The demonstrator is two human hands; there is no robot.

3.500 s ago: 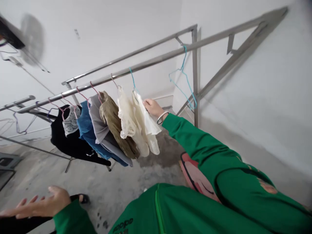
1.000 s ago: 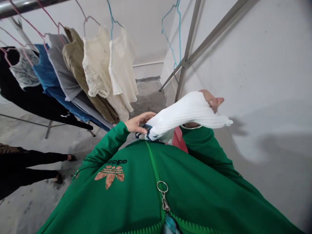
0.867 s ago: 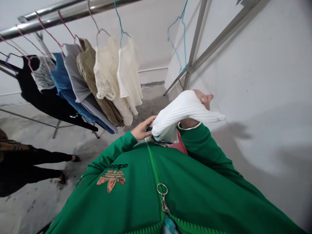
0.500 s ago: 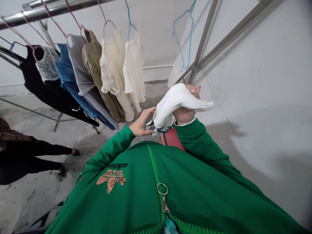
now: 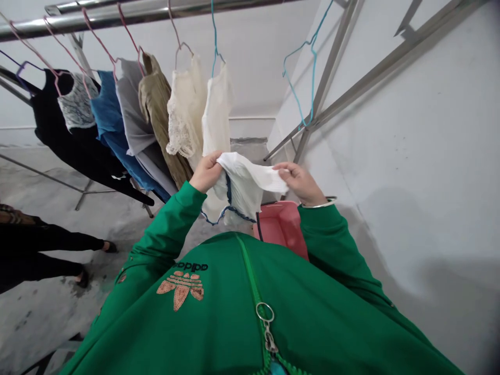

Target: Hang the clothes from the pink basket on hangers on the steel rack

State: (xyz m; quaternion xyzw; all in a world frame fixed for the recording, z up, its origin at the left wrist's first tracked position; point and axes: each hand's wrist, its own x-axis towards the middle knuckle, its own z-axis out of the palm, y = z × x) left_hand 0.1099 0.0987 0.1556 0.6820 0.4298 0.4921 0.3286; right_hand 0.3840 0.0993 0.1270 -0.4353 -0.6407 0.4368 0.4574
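Stretched between my two hands is a white ribbed garment (image 5: 244, 182) with dark blue wavy trim along its lower edges. My left hand (image 5: 207, 171) pinches its upper left corner. At the other end, my right hand (image 5: 302, 182) grips a narrow white part, with the thumb and fingers closed on the cloth. The garment hangs down in front of my green jacket and hides part of the floor. Just behind it hangs a white top (image 5: 216, 109) on a blue hanger (image 5: 214, 47).
A metal rail (image 5: 148, 14) carries several garments on wire hangers, among them a cream lace top (image 5: 182, 114). One bare blue hanger (image 5: 312, 78) hangs at the right by a metal frame. Below my hands stands a pink bin (image 5: 283, 224). A person (image 5: 47, 245) stands at the left.
The bunched white garment has been spread out and its trim now shows. My left hand has moved up and taken hold of a corner. More of the pink bin is visible.
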